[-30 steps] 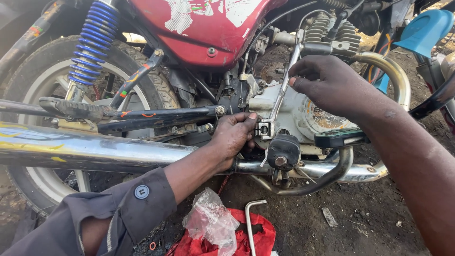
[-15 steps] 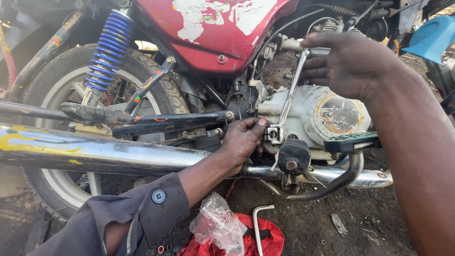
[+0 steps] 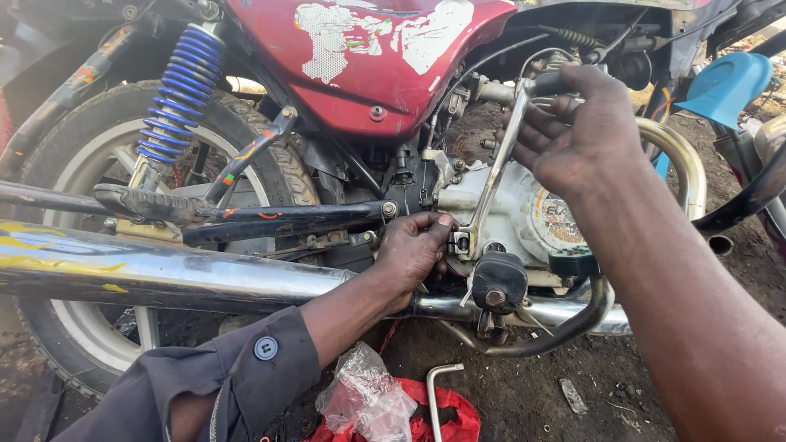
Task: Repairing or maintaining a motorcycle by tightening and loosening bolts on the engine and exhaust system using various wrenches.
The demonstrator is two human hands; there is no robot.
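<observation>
I am gripping the upper end of the kick-start lever (image 3: pixel 498 155) with my right hand (image 3: pixel 577 135), fingers curled over its top. The lever is slanting down across the pale engine case (image 3: pixel 524 217) to its base. My left hand (image 3: pixel 413 250) is pinching at the lever's base clamp (image 3: pixel 460 242), fingertips closed against it. Below, the chrome exhaust pipe (image 3: pixel 164 274) is running across. A bent metal tool (image 3: pixel 434 393) is lying on the dirt beside a red cloth (image 3: pixel 454 417).
</observation>
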